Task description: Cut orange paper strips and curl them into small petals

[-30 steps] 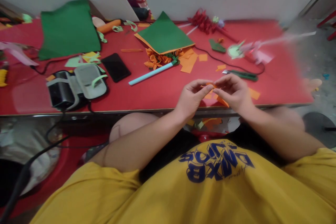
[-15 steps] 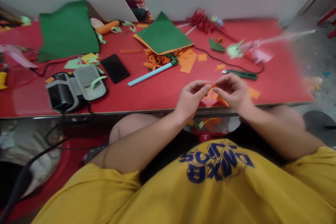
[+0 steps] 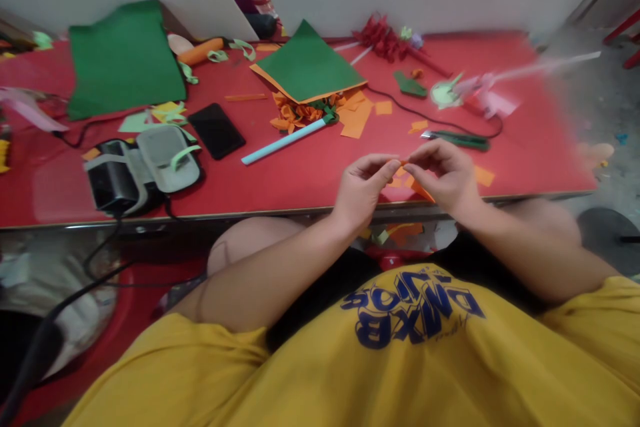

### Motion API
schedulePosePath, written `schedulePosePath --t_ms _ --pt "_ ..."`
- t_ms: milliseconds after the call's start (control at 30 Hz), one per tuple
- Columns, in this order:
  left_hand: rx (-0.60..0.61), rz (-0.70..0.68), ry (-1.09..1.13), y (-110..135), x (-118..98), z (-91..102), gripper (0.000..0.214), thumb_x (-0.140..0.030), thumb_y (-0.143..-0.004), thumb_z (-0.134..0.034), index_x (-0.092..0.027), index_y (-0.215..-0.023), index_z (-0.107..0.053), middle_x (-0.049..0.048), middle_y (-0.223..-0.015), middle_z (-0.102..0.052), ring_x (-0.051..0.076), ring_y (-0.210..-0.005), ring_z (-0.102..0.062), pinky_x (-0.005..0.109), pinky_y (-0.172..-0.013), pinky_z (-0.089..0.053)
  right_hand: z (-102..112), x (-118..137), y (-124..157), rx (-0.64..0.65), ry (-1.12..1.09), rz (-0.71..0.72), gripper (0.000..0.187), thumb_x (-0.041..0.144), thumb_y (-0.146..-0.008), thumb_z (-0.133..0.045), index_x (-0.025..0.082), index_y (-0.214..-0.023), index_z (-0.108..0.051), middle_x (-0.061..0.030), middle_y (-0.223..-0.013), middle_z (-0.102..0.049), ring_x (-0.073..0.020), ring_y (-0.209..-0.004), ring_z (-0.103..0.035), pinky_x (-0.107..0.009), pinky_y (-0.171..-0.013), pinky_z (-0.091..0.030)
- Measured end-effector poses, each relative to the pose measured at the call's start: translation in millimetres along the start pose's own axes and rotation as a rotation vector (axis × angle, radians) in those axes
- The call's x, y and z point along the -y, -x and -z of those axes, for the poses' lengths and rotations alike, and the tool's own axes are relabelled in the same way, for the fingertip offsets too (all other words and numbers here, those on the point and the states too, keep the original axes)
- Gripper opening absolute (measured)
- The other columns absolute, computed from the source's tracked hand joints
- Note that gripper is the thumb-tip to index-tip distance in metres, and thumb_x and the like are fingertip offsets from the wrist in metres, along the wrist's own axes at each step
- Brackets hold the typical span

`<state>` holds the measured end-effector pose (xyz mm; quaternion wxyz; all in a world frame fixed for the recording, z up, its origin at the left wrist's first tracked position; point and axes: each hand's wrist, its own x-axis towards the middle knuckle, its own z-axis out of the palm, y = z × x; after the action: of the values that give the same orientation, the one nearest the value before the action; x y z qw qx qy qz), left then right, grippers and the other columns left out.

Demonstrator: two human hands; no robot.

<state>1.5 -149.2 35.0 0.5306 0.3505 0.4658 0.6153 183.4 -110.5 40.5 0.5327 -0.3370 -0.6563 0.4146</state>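
A small piece of orange paper (image 3: 404, 163) is pinched between the fingertips of both hands, over the front edge of the red table (image 3: 280, 187). My left hand (image 3: 364, 188) holds its left end and my right hand (image 3: 444, 177) its right end; the fingers cover most of it. Below and between the hands lie more orange paper scraps (image 3: 423, 191). A green-handled utility knife (image 3: 460, 141) rests just beyond my right hand. Farther left is a light blue stick (image 3: 285, 140) with green at its end, beside crumpled orange paper petals (image 3: 290, 113).
Green and orange sheets (image 3: 307, 63) lie partly over the petals. On the left are a black phone (image 3: 217, 131), an open case (image 3: 167, 159) with a cable, and a large green sheet (image 3: 125, 60). A red paper flower (image 3: 380, 39) and a pink one (image 3: 483, 93) lie at the back right.
The view has shifted very slightly. Both hands stay nearly in place with the orange paper pinched between them.
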Motion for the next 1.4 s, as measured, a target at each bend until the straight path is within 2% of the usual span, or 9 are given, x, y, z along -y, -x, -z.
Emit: schedulePosePath --t_ms 200,467,600,733,867,1000,1167,1400 --pt "-0.036 -0.040 0.037 0 1 -1.6 0.055 -0.068 -0.061 -0.119 -0.025 -0.085 -0.093 0.0013 -0.083 -0.086 0.011 -0.073 -0.069 0.027 -0.077 -0.062 -1 -2 1 0.000 -0.005 -0.006 0.018 0.038 -0.097 -0.095 0.028 -0.100 -0.081 -0.0013 -0.094 -0.083 -0.0197 -0.083 -0.078 -0.035 -0.078 -0.070" --pt "-0.045 -0.090 0.038 0 8 -0.7 0.051 -0.068 -0.065 -0.118 -0.028 -0.087 -0.096 0.0021 -0.084 -0.088 0.011 -0.073 -0.073 0.027 -0.080 -0.066 -3 -9 0 0.013 -0.076 -0.033 0.018 0.037 -0.095 -0.094 0.028 -0.100 -0.079 -0.0008 -0.093 -0.083 -0.0187 -0.081 -0.079 -0.033 -0.073 -0.067" --pt "-0.044 -0.111 0.007 0 8 0.5 0.049 -0.068 -0.068 -0.117 -0.028 -0.088 -0.096 0.0037 -0.090 -0.090 0.013 -0.077 -0.077 0.029 -0.083 -0.069 -2 -9 -2 0.067 -0.084 -0.117 0.023 0.044 -0.091 -0.096 0.026 -0.098 -0.083 -0.0033 -0.095 -0.086 -0.0203 -0.084 -0.079 -0.034 -0.074 -0.067" --pt "-0.028 -0.151 -0.017 0 8 1.6 0.048 -0.067 -0.070 -0.116 -0.027 -0.088 -0.096 0.0043 -0.092 -0.092 0.015 -0.082 -0.081 0.029 -0.085 -0.070 1 -4 -3 0.126 -0.033 -0.183 0.033 0.054 -0.090 -0.099 0.024 -0.098 -0.089 -0.0056 -0.096 -0.090 -0.0197 -0.077 -0.076 -0.035 -0.071 -0.066" --pt "-0.020 -0.174 -0.041 -1 8 2.2 0.048 -0.068 -0.072 -0.115 -0.027 -0.087 -0.095 0.0039 -0.090 -0.091 0.015 -0.085 -0.082 0.028 -0.083 -0.069 1 0 -4 0.118 -0.015 -0.155 0.030 0.053 -0.090 -0.099 0.024 -0.095 -0.092 -0.0059 -0.093 -0.091 -0.0193 -0.074 -0.076 -0.034 -0.066 -0.062" --pt "-0.030 -0.159 -0.035 0 7 1.8 0.051 -0.069 -0.068 -0.116 -0.027 -0.087 -0.095 0.0043 -0.092 -0.092 0.016 -0.086 -0.082 0.030 -0.087 -0.069 2 1 -4 0.112 0.006 -0.136 0.022 0.047 -0.094 -0.096 0.025 -0.094 -0.095 -0.0057 -0.090 -0.091 -0.0200 -0.075 -0.078 -0.034 -0.068 -0.062" --pt "-0.027 -0.126 -0.042 1 5 2.1 0.052 -0.071 -0.070 -0.115 -0.027 -0.090 -0.097 0.0066 -0.095 -0.092 0.017 -0.085 -0.082 0.032 -0.086 -0.070 4 -1 -4 0.097 0.038 -0.139 0.027 0.052 -0.093 -0.097 0.025 -0.096 -0.096 -0.0061 -0.090 -0.091 -0.0204 -0.073 -0.075 -0.036 -0.068 -0.059" --pt "-0.043 -0.084 -0.039 3 3 1.4 0.051 -0.071 -0.067 -0.115 -0.028 -0.091 -0.099 0.0062 -0.093 -0.092 0.017 -0.083 -0.080 0.033 -0.086 -0.069 5 -1 -4 0.092 0.123 -0.051 0.025 0.049 -0.099 -0.093 0.025 -0.094 -0.092 -0.0048 -0.088 -0.089 -0.0193 -0.072 -0.072 -0.035 -0.069 -0.059"
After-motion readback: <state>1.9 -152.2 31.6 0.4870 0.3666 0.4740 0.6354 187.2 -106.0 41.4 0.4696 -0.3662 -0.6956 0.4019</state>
